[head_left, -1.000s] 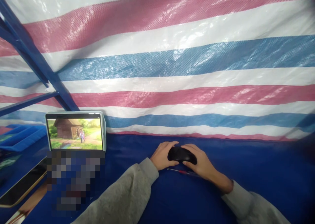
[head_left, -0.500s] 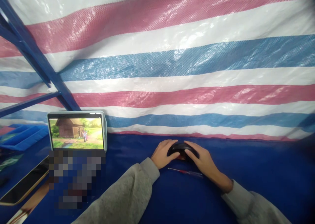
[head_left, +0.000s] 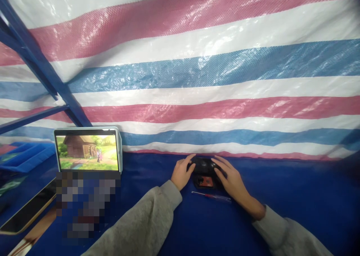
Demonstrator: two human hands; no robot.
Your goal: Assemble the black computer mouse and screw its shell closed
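A glossy black curved shell [head_left: 204,166], which looks like the top cover of a computer mouse, is between my two hands. Fingers and thumb of my left hand [head_left: 182,172] close on its left end. At its right end, my right hand [head_left: 231,178] grips it the same way. Below the shell, nearer to me, lies the dark mouse base [head_left: 196,181] with a red circuit board [head_left: 207,181] showing. Whether shell and base still touch at the back, I cannot tell. A thin screwdriver [head_left: 210,196] with a red and clear handle lies just in front.
On the left a tablet [head_left: 87,151] stands upright, playing a cartoon. A phone [head_left: 29,207] and blue trays [head_left: 30,156] lie further left. A blue cloth [head_left: 295,196] covers the table, and a striped tarp [head_left: 197,76] hangs behind it. Blue metal bars [head_left: 47,68] cross the left side.
The black shell has moved away from me and off the front of the base, uncovering the red circuit board. Both hands have shifted slightly with it.
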